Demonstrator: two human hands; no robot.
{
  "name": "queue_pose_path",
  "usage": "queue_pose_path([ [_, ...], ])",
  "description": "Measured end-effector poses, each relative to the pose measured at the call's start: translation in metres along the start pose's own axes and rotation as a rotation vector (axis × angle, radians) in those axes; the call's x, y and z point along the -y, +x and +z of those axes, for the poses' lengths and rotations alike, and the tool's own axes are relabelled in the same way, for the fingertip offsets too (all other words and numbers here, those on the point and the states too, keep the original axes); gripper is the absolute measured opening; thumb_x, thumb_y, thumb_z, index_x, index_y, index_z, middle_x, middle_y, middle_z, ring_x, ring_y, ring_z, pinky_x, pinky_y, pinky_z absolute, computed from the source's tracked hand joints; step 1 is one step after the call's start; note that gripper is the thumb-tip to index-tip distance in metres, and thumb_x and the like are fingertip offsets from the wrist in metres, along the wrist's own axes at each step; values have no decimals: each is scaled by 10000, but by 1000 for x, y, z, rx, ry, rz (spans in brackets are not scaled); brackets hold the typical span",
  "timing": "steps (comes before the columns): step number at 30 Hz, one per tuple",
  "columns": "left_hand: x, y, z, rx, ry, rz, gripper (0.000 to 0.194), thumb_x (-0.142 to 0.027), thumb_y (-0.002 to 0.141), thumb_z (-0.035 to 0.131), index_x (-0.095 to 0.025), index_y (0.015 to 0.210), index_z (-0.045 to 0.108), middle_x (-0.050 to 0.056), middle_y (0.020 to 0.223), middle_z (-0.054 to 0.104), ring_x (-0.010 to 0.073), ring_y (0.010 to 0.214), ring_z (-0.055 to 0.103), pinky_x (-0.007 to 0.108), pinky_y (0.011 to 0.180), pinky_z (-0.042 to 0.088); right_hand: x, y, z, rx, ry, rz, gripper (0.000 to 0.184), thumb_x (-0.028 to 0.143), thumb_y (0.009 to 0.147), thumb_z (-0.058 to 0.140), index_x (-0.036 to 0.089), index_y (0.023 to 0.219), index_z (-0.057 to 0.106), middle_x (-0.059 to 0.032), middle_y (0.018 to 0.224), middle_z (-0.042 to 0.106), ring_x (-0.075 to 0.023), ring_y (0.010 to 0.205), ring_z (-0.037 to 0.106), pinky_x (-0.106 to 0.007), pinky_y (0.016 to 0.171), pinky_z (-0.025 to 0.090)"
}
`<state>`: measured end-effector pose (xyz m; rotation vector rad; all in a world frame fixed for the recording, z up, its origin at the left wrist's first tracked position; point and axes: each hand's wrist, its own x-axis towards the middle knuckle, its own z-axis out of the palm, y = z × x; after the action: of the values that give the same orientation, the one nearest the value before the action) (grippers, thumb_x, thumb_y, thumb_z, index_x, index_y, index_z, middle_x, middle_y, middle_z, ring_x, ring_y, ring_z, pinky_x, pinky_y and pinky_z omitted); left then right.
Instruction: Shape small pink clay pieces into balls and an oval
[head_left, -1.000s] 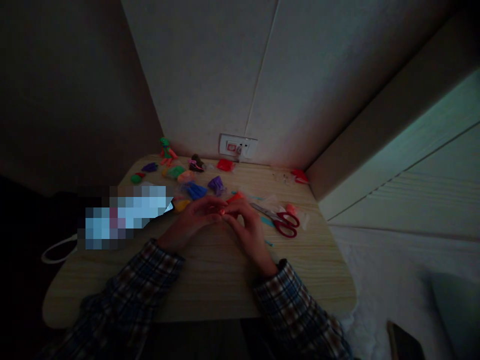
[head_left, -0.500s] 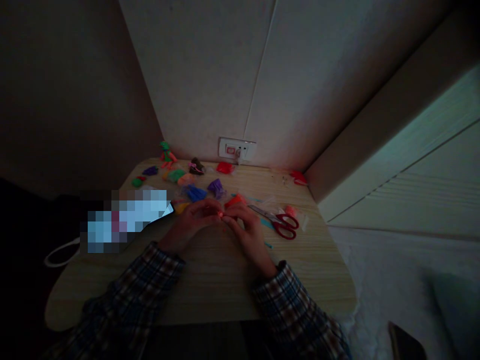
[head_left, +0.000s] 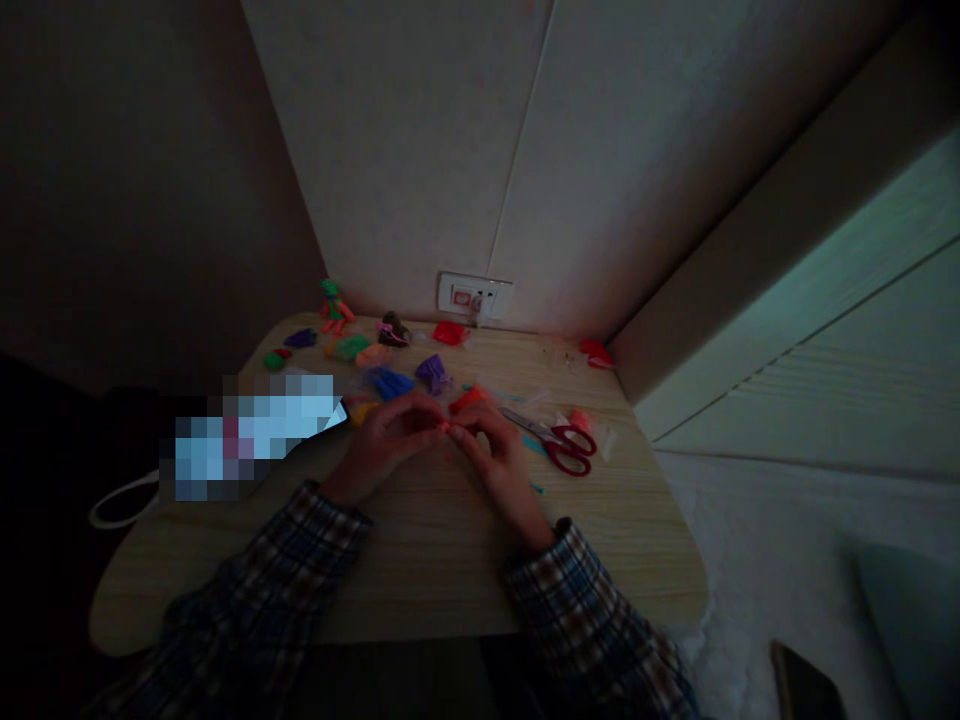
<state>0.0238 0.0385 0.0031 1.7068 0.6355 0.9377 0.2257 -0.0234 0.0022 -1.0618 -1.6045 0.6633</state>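
Over the middle of the wooden table point(head_left: 420, 580), my left hand point(head_left: 394, 440) and my right hand point(head_left: 491, 450) meet at the fingertips. Both pinch a small piece of orange-red modelling clay point(head_left: 444, 426), mostly covered by the fingers. Just beyond my right hand lies an orange-red clay packet point(head_left: 469, 400). Red-handled scissors point(head_left: 566, 447) rest to the right of it, partly over a light blue strip. Beyond my left hand are a blue clay packet point(head_left: 391, 383) and a purple one point(head_left: 432, 373); a yellow piece point(head_left: 363, 413) sits against its fingers.
A phone point(head_left: 337, 418) with a blurred-out screen stands at the left, a white cable loop point(head_left: 112, 512) beside it. Along the back are a green and orange clay figure point(head_left: 334, 308), a dark brown lump point(head_left: 392, 330) and red packets point(head_left: 450, 333). A wall socket point(head_left: 474, 296) is behind.
The fingers of both hands have shifted slightly around the small clay piece, which shows a little less now. The other things on the table stay in place.
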Motion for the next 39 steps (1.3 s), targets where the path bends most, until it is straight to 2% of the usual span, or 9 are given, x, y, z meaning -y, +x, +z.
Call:
queue_pose_path([
  [28, 4, 0, 3, 18, -26, 8, 303, -401, 1098, 788, -159, 1274, 734, 100, 1267, 753, 268, 1086, 764, 467, 953, 683, -5, -4, 2, 81, 63, 113, 305, 431, 1119, 747, 192, 1307, 739, -83, 1268, 768, -235, 1035, 771, -439, 898, 679],
  [39, 4, -1, 0, 12, -15, 53, 314, -411, 1105, 777, -160, 1288, 732, 106, 1287, 751, 277, 1114, 762, 481, 972, 679, -2, -5, 4, 108, 100, 130, 306, 436, 1122, 743, 191, 1306, 739, -82, 1263, 769, -234, 1031, 772, -440, 899, 679],
])
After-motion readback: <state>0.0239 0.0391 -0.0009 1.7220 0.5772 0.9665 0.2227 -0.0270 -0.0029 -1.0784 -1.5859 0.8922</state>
